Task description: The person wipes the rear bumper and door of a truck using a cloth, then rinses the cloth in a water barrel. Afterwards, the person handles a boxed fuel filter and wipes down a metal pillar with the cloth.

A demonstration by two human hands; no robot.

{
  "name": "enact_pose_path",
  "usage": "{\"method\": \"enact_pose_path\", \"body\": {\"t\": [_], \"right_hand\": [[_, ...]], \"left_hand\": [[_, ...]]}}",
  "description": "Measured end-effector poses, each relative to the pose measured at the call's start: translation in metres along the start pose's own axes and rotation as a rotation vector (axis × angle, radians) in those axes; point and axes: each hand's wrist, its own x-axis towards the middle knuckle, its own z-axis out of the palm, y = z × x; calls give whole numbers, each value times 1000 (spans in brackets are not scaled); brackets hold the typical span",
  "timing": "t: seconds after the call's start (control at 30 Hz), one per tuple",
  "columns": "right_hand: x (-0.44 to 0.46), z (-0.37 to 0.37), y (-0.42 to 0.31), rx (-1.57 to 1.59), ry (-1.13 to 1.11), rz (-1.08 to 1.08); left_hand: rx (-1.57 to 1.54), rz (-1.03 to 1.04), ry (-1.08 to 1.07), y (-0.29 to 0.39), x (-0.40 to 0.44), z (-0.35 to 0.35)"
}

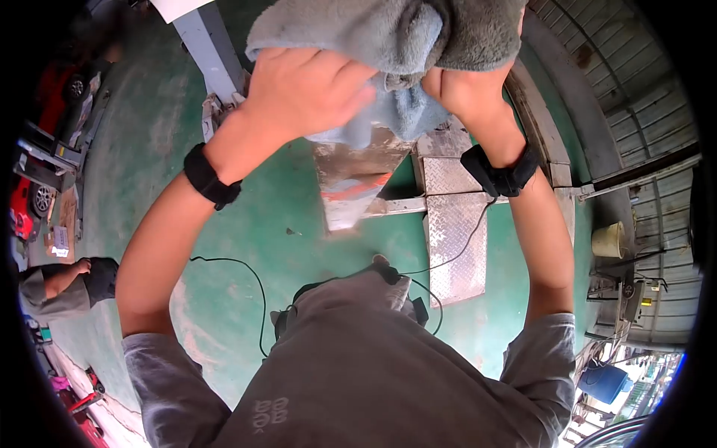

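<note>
A grey, plush towel [358, 33] is bunched up at the top of the head view, raised in front of me. My left hand [306, 93] is closed at its left lower edge, the fingers curled against the fabric and slightly blurred. My right hand [467, 93] is wrapped into the towel's right side, its fingers mostly hidden under the folds. A lighter blue-grey part of the cloth hangs between the hands. Each wrist wears a black strap. Beneath the cloth shows a worn, tapering pale piece [351, 183] with orange marks.
A diamond-plate ramp [457, 246] lies on the green floor [224, 291]. A grey post [209, 48] stands at upper left. Another person [63, 287] and red cars are at the left. A yellowish bucket [609, 240] and a blue container [605, 383] are at the right. Black cables hang near my body.
</note>
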Motion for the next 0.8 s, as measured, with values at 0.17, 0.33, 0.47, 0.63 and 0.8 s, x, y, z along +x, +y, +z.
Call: {"method": "enact_pose_path", "body": {"t": [0.17, 0.33, 0.47, 0.63, 0.8], "right_hand": [[-15, 2, -5, 21, 4, -60], [-20, -3, -1, -104, -73, -157], [-5, -20, 9, -264, -115, -292], [80, -56, 2, -333, 26, -211], [143, -40, 40, -394, 466, -358]], "left_hand": [[-63, 10, -109, 8, -16, -3], [-86, 116, -327, -7, -11, -23], [34, 262, -328, -27, 16, -40], [147, 232, -164, -49, 87, -71], [72, 329, 167, -87, 143, -61]]}}
